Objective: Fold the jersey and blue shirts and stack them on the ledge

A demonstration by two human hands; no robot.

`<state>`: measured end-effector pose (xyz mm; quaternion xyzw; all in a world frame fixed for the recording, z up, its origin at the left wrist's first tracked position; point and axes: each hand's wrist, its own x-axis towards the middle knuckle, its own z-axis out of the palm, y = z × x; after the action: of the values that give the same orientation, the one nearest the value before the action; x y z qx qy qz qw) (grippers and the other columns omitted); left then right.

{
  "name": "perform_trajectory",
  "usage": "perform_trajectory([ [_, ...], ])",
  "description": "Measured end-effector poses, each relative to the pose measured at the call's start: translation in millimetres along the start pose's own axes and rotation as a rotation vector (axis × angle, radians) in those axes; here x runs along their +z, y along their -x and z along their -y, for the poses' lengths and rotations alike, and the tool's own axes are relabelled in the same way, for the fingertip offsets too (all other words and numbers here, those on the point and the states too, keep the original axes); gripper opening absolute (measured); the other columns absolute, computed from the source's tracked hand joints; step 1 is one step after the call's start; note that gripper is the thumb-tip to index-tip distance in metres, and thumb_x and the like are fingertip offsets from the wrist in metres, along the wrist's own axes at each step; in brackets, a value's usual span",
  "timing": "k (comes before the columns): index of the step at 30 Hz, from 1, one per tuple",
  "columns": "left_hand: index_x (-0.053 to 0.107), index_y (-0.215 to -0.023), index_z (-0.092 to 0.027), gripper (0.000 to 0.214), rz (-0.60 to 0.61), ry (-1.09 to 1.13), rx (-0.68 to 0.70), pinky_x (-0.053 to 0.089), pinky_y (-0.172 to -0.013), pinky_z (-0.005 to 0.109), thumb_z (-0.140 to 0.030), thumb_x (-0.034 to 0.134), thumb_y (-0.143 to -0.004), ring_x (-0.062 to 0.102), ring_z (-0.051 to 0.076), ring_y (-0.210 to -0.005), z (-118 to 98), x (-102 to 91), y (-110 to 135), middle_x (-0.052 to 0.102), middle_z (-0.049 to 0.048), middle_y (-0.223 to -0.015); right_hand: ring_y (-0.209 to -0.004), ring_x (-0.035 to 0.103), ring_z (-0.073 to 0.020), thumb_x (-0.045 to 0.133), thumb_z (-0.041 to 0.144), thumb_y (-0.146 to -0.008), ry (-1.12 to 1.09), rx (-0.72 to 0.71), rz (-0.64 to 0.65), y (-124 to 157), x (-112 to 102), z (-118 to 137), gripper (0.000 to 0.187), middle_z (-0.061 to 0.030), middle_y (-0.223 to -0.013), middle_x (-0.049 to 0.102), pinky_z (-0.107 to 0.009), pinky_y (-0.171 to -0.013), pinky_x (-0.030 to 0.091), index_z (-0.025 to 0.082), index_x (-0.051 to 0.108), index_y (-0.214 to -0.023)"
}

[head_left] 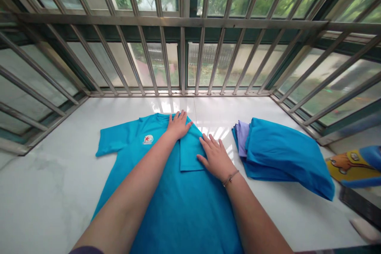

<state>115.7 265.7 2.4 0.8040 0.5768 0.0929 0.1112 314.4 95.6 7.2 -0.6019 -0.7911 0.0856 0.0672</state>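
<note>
On the white ledge [53, 174], a blue T-shirt [184, 214] is pressed flat around its folded flap [192, 152] by the open left hand [178, 125] and open right hand [216, 158]; folded clothes [282, 154] are kept at three o'clock.

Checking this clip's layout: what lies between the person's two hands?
In the head view, a folded-over flap of the blue T-shirt lies between the left hand and the right hand, on top of the shirt's body.
</note>
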Motion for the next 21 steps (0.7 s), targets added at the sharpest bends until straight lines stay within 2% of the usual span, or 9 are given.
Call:
perform_trajectory([
  [2, 0.038, -0.173, -0.019, 0.069, -0.069, -0.006, -0.092, 0.018, -0.136, 0.067, -0.051, 0.037, -0.113, 0.023, 0.038, -0.169, 10.4, -9.5, 15.1, 0.026, 0.0129, -0.183, -0.169, 0.020, -0.0398, 0.045, 0.056, -0.110, 0.014, 0.025, 0.079, -0.7, 4.1, 6.4, 0.074, -0.0116, -0.183, 0.025, -0.072, -0.132, 0.019, 0.022, 0.034, -0.175],
  [4, 0.042, -0.170, -0.014, 0.065, -0.171, -0.015, -0.187, 0.026, -0.135, 0.062, -0.045, 0.036, -0.113, 0.032, 0.038, -0.165, 32.0, -20.7, 40.3, 0.036, 0.0178, -0.179, -0.170, 0.018, -0.0407, 0.040, 0.060, -0.111, 0.026, 0.045, 0.105, -1.3, 4.6, 9.4, 0.075, -0.0111, -0.183, 0.021, -0.077, -0.131, 0.016, 0.023, 0.032, -0.176],
  [6, 0.049, -0.164, -0.010, 0.061, -0.277, -0.039, -0.304, 0.036, -0.130, 0.056, -0.038, 0.038, -0.111, 0.045, 0.039, -0.157, 63.3, -33.4, 74.4, 0.049, 0.0235, -0.169, -0.170, 0.015, -0.0405, 0.037, 0.061, -0.112, 0.046, 0.050, 0.075, -2.1, 2.5, 11.3, 0.075, -0.0100, -0.184, 0.019, -0.080, -0.130, 0.011, 0.024, 0.031, -0.176],
  [8, 0.056, -0.155, -0.006, 0.057, -0.353, -0.078, -0.483, 0.046, -0.120, 0.055, -0.036, 0.040, -0.109, 0.055, 0.041, -0.144, 99.1, -46.7, 113.5, 0.060, 0.0279, -0.154, -0.171, 0.012, -0.0388, 0.035, 0.060, -0.113, 0.071, 0.026, 0.008, -3.5, 1.0, 14.5, 0.073, -0.0091, -0.184, 0.017, -0.080, -0.130, 0.007, 0.025, 0.031, -0.176],
  [11, 0.062, -0.141, -0.001, 0.063, -0.389, -0.136, -0.772, 0.054, -0.106, 0.059, -0.052, 0.046, -0.106, 0.061, 0.046, -0.131, 149.2, -64.3, 166.6, 0.064, 0.0332, -0.139, -0.172, 0.011, -0.0354, 0.035, 0.058, -0.114, 0.100, -0.057, -0.036, -6.5, 4.1, 23.8, 0.070, -0.0089, -0.184, 0.019, -0.077, -0.132, 0.004, 0.025, 0.033, -0.176],
  [14, 0.064, -0.134, 0.000, 0.077, -0.347, -0.113, -0.940, 0.056, -0.100, 0.059, -0.068, 0.056, -0.098, 0.060, 0.049, -0.130, 187.1, -77.3, 194.8, 0.062, 0.0367, -0.138, -0.171, 0.018, -0.0351, 0.037, 0.056, -0.114, 0.107, -0.071, 0.013, -9.5, 11.4, 33.0, 0.068, -0.0098, -0.182, 0.024, -0.075, -0.132, 0.008, 0.025, 0.038, -0.174],
  [16, 0.070, -0.124, -0.005, 0.066, -0.282, -0.044, -0.934, 0.057, -0.097, 0.055, -0.063, 0.065, -0.093, 0.063, 0.049, -0.129, 204.5, -85.4, 197.1, 0.065, 0.0351, -0.135, -0.170, 0.021, -0.0347, 0.038, 0.054, -0.114, 0.111, -0.059, 0.024, -10.8, 13.9, 36.1, 0.065, -0.0104, -0.182, 0.028, -0.074, -0.133, 0.009, 0.025, 0.039, -0.173],
  [18, 0.075, -0.109, -0.012, 0.043, -0.230, 0.034, -0.852, 0.058, -0.094, 0.047, -0.051, 0.070, -0.092, 0.069, 0.044, -0.121, 214.5, -94.6, 190.5, 0.074, 0.0282, -0.124, -0.169, 0.023, -0.0346, 0.040, 0.051, -0.114, 0.122, -0.056, 0.023, -10.5, 12.3, 37.4, 0.063, -0.0114, -0.181, 0.030, -0.074, -0.133, 0.011, 0.025, 0.041, -0.172],
  [21, 0.074, -0.109, -0.020, 0.027, -0.253, 0.108, -0.728, 0.057, -0.094, 0.038, -0.042, 0.063, -0.099, 0.075, 0.033, -0.115, 212.8, -108.4, 178.9, 0.080, 0.0162, -0.118, -0.168, 0.027, -0.0358, 0.047, 0.041, -0.112, 0.145, -0.094, -0.008, -6.8, 3.5, 43.7, 0.058, -0.0137, -0.179, 0.035, -0.074, -0.133, 0.013, 0.024, 0.048, -0.167],
])
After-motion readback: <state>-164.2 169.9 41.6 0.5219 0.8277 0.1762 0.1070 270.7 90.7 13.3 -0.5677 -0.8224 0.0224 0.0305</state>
